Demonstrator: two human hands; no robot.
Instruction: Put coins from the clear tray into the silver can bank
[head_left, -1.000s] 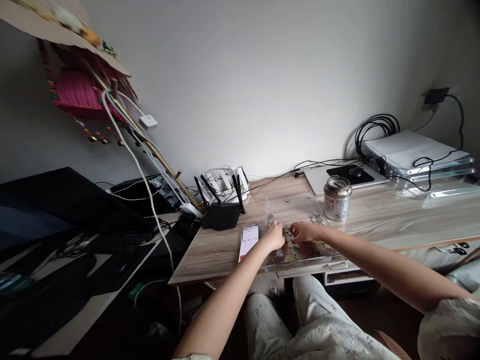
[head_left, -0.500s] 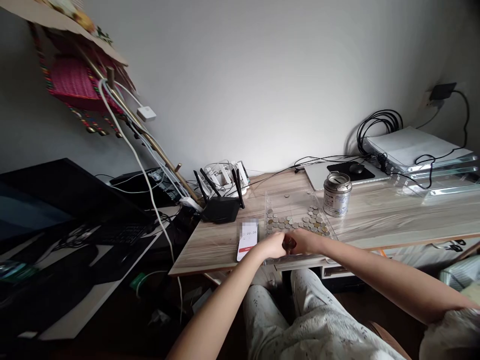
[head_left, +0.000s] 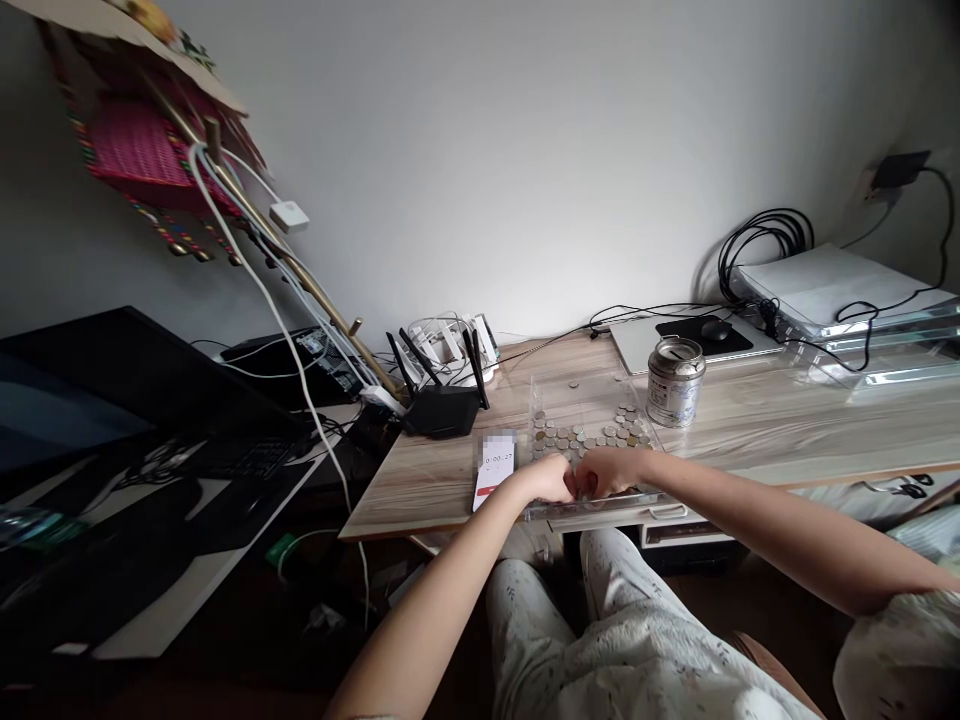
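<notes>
At a wood-grain desk point(head_left: 750, 428), a person's left hand point(head_left: 552, 478) and right hand point(head_left: 606, 470) draw close together over the near side of a clear tray point(head_left: 555, 396), fingers curled downward; whether either one grips a coin cannot be told, the fingertips being hidden; coins point(head_left: 590, 442) lie loose across the tray just beyond the knuckles — most in the middle and toward the right, with one near the far edge; a phone point(head_left: 495, 472), its timer lit, rests just left of the tray; a metal tin point(head_left: 675, 388) stands upright to the right — a black router point(head_left: 441, 410) sits behind the phone.
</notes>
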